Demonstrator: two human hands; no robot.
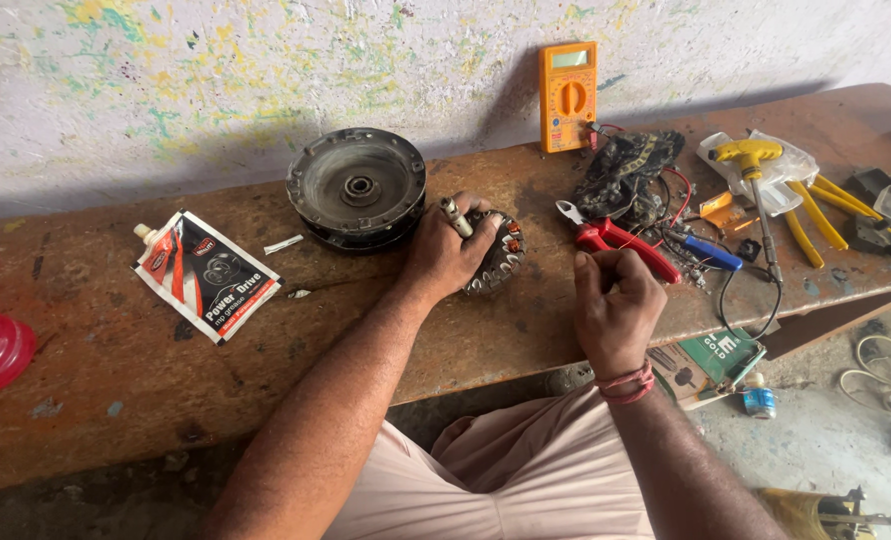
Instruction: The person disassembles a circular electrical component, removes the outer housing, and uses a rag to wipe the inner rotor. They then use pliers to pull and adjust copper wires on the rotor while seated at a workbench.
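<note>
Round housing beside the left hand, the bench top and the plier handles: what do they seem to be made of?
Round housing: looks like cast metal, dull grey, dusty and worn at the rim. Bench top: apparently rusted metal sheet or heavily worn board, brown, blotchy and matte; the look leaves it open. Plier handles: likely plastic or rubber sleeves, smooth bright red, over grey steel jaws.

The rusty bench [116,390] carried a round motor housing [357,188], a squeeze pouch [206,275], red-handled pliers [616,240] and a yellow multimeter [568,95] (propped against the wall).
</note>
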